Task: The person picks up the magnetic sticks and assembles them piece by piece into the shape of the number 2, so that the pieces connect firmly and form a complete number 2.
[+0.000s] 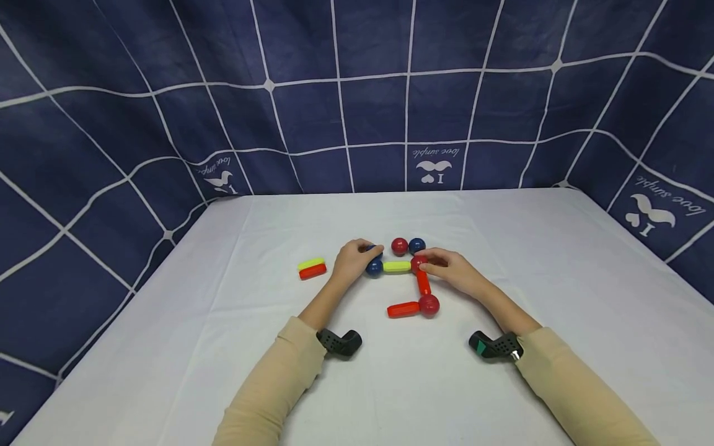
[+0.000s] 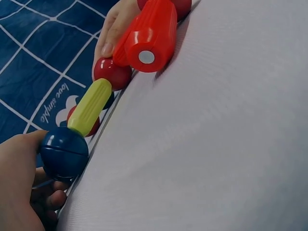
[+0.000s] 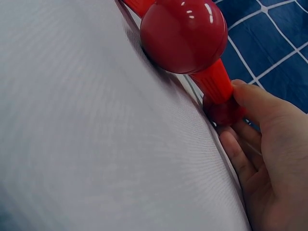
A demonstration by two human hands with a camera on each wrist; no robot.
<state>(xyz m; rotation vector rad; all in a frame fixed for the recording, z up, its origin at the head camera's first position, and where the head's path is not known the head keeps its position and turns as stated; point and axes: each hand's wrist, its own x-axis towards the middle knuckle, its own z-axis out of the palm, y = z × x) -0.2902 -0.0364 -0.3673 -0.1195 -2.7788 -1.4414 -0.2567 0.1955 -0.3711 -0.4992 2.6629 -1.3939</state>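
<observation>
Magnetic-looking balls and rods form a bent chain on the table. My left hand (image 1: 350, 260) grips a blue ball (image 1: 377, 250) with thumb and fingers; a second blue ball (image 1: 374, 267) sits just in front, at the end of a yellow-green rod (image 1: 396, 266). That rod runs to a red ball (image 1: 419, 264), pinched by my right hand (image 1: 453, 271). From it a red rod (image 3: 214, 83) leads to a nearer red ball (image 3: 185, 36), which joins another red rod (image 1: 403, 310). The left wrist view shows only one blue ball (image 2: 64, 153) by the left hand.
Behind the chain lie a loose red ball (image 1: 399, 246) and a dark blue ball (image 1: 416, 246), side by side. Left of my left hand are a yellow-green rod (image 1: 310, 264) and a red rod (image 1: 313, 271). A blue checked curtain (image 1: 368, 111) surrounds the white table (image 1: 223, 347).
</observation>
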